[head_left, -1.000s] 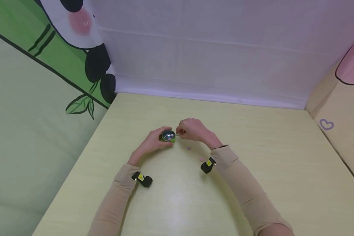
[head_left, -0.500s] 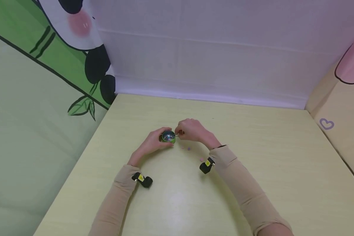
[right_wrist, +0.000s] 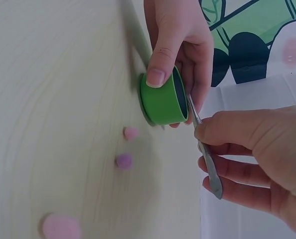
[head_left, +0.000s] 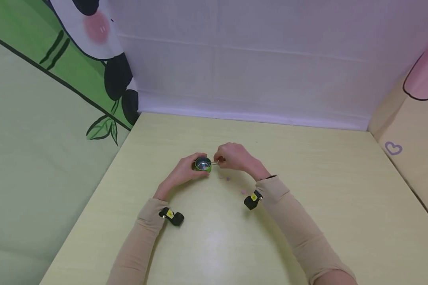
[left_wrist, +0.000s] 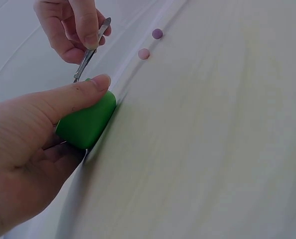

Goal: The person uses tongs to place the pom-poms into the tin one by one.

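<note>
— On the pale table (head_left: 207, 245), a bit left of centre: one green tub (right_wrist: 160, 102), mouth up, base looks set on the tabletop. What's holding it?

— Left hand (head_left: 185, 171). Thumb clamped on the near wall, fingers wrapped round the far side.

— And the right hand (head_left: 235, 157)?

— Thumb and index finger pinched on a slim metal tool (right_wrist: 213, 174). Other fingers curled behind the shaft. Tool is flat at the free end, ridged lower down, by the tub.

— Tip inside the tub or outside?

— Head view has it running to the rim, and the right wrist view puts the tip at the mouth, by the left fingers. How deep it goes, can't tell.

— Contents?

— Interior is dark, with a bright silvery patch in the head view. Could be shine, could be an object; too small to tell.

— Anything loose nearby?

— Three little balls on the tabletop, outside the tub. First pink ball (right_wrist: 131, 132) is nearest to it, purple ball (right_wrist: 123, 161) just beside that, second pink ball (right_wrist: 62, 227) farther off, toward the right wrist camera (head_left: 251, 201). None touching the tub or either hand.
</note>
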`<move>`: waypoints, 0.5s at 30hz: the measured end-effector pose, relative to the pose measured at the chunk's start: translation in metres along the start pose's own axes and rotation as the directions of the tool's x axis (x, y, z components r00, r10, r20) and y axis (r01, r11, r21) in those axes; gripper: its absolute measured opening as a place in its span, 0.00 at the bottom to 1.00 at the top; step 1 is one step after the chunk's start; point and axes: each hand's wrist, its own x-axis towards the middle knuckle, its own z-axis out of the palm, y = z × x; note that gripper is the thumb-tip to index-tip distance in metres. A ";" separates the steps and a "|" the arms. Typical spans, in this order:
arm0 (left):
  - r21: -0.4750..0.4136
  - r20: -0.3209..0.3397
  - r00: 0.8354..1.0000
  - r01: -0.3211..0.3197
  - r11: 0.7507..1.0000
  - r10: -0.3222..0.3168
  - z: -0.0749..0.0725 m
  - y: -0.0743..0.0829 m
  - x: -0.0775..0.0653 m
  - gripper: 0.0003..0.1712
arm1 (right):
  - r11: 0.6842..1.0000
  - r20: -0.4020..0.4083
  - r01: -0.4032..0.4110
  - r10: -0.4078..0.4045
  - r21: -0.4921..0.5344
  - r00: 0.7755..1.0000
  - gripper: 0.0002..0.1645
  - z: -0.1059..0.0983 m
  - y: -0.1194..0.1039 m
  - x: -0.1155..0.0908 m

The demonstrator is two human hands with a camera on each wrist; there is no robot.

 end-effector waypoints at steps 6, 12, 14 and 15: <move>0.009 -0.002 1.000 -0.004 1.000 0.004 0.001 -0.001 0.002 0.43 | 1.000 -0.009 -0.010 0.010 -0.003 1.000 0.11 0.000 0.003 -0.010; 0.015 -0.001 1.000 -0.014 1.000 0.014 0.001 0.002 0.001 0.43 | 1.000 -0.008 -0.016 0.016 -0.007 1.000 0.11 0.002 0.008 -0.018; 0.014 0.000 1.000 -0.014 1.000 0.014 0.001 0.002 0.001 0.43 | 1.000 -0.014 -0.015 0.015 -0.006 1.000 0.11 0.002 0.009 -0.020; 0.014 0.001 1.000 -0.013 1.000 0.013 0.002 0.002 0.001 0.43 | 1.000 -0.015 -0.017 0.016 -0.003 1.000 0.11 0.002 0.010 -0.022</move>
